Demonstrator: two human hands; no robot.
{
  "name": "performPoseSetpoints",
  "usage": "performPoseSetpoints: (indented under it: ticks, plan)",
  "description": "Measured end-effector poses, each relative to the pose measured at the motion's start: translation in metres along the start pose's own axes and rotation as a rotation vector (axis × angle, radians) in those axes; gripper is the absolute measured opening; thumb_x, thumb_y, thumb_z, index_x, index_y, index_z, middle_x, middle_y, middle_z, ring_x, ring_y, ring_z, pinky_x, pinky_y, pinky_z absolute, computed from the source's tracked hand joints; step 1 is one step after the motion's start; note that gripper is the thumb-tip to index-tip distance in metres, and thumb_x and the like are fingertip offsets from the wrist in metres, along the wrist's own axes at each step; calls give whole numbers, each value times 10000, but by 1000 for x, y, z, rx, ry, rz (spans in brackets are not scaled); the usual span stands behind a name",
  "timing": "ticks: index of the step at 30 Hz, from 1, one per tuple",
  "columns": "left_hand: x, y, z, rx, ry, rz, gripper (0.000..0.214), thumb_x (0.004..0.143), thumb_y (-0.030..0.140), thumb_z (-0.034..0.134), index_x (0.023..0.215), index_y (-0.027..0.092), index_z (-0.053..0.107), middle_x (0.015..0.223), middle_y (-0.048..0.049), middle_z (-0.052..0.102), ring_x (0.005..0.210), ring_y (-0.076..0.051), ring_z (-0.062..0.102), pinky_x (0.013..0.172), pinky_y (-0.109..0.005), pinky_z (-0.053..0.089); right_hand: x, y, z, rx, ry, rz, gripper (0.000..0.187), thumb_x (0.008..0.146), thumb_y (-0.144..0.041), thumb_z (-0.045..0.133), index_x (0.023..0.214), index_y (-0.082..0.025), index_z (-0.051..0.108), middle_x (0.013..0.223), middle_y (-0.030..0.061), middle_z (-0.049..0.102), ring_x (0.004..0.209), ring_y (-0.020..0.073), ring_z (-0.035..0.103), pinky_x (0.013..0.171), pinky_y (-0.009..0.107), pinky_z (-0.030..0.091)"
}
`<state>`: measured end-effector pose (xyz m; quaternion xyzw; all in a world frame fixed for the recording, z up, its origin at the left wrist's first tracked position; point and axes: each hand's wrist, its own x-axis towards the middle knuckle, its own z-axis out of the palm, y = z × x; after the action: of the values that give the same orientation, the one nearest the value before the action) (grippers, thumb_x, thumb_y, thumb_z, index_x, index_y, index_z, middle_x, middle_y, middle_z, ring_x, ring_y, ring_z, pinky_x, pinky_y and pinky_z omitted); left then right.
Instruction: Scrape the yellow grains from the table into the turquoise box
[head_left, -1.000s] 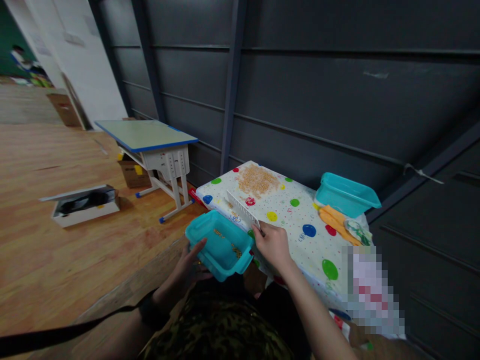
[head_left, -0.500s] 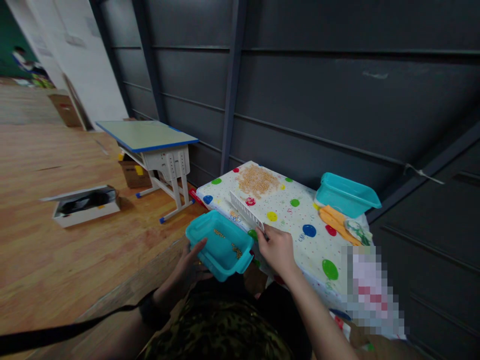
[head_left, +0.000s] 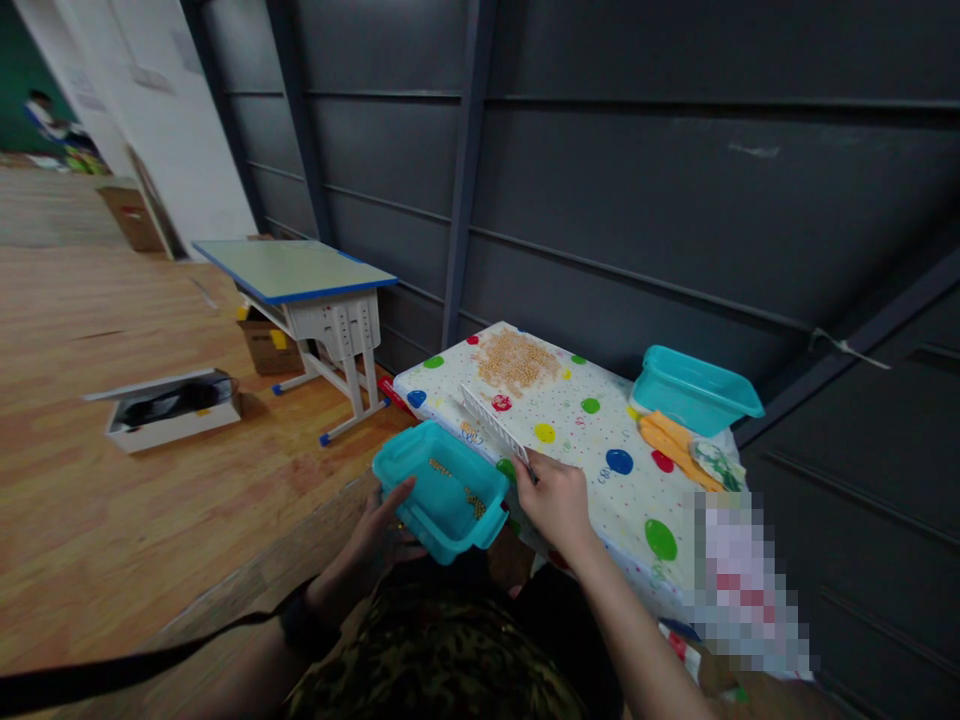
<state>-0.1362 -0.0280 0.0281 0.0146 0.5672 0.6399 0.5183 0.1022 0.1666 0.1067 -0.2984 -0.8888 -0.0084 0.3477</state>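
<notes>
My left hand (head_left: 386,525) grips a teal plastic tub (head_left: 441,489) from below, holding it against the near edge of the polka-dot table (head_left: 600,440). A few yellow grains lie inside the tub. My right hand (head_left: 553,495) is closed on the end of a white comb-like scraper (head_left: 491,424), which stands on edge on the tablecloth beside the tub. Farther back on the cloth lies a pile of yellow grains (head_left: 514,361).
A second teal tub (head_left: 694,390) stands at the table's far right, with an orange cloth (head_left: 667,436) and scissors (head_left: 712,460) beside it. A blue-edged desk (head_left: 292,272) stands to the left. An open white box (head_left: 169,408) lies on the wooden floor. A dark panelled wall runs behind.
My right hand has drawn the scraper slightly toward me and toward the tub's rim. The left hand and tub stay in place.
</notes>
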Motion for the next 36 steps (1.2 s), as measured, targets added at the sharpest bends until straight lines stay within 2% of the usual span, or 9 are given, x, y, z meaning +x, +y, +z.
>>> performPoseSetpoints:
  ticks: [4,9,14,19,23,27,33,36]
  plan:
    - [2,-2,-2,-15,-6,-5,986,1129,582,988,1932,391,447,1557,-181,878,919,-367,998,850,-550,861,-11,-3,-6,55,24,-36,368,1260,-320,678,1083,-269,996,909,95,968,786,261,930,734,293,607]
    - [2,-2,-3,-21,-32,-4,1054,1111,581,1013,1961,396,418,1532,-191,889,914,-368,1000,850,-539,858,-12,3,-12,67,91,-41,458,1302,-349,601,1110,-245,1004,912,114,967,767,262,931,721,299,611]
    - [-2,-1,-2,-11,-28,3,1059,1099,595,1020,1956,384,432,1610,-210,871,934,-397,1005,864,-596,864,-8,7,-13,43,41,-49,466,1296,-363,616,1022,-265,980,814,88,924,704,255,900,674,297,564]
    - [-2,-3,-2,-9,-34,12,1080,1048,638,1065,1913,396,466,1669,-189,853,952,-368,1007,877,-551,865,-10,7,-13,67,34,-28,525,1315,-414,595,964,-270,957,769,87,892,690,254,874,684,306,560]
    - [-2,-2,-1,-22,-31,-4,1077,1075,604,1048,1948,409,447,1678,-185,856,988,-377,1011,899,-556,866,-9,12,-11,55,51,3,525,1306,-410,580,959,-267,948,820,109,919,724,267,897,685,314,566]
    - [-4,-1,1,-24,-13,-12,1096,1095,586,1029,1978,422,400,1687,-195,853,985,-398,1010,876,-570,867,-10,12,-13,63,32,-28,524,1300,-389,579,940,-269,940,764,95,894,692,266,893,667,312,560]
    - [-5,0,1,2,-29,1,1030,1125,604,993,1943,355,420,1635,-229,865,969,-399,1010,903,-615,871,-13,7,-23,79,54,-60,526,1321,-379,572,968,-274,948,751,76,886,662,253,884,654,303,561]
    - [-5,0,2,-1,-13,0,1035,1116,588,1004,1948,359,433,1644,-235,862,968,-424,1011,882,-644,870,-15,4,-26,76,73,-77,552,1337,-376,551,979,-264,955,727,76,869,633,242,863,642,298,552]
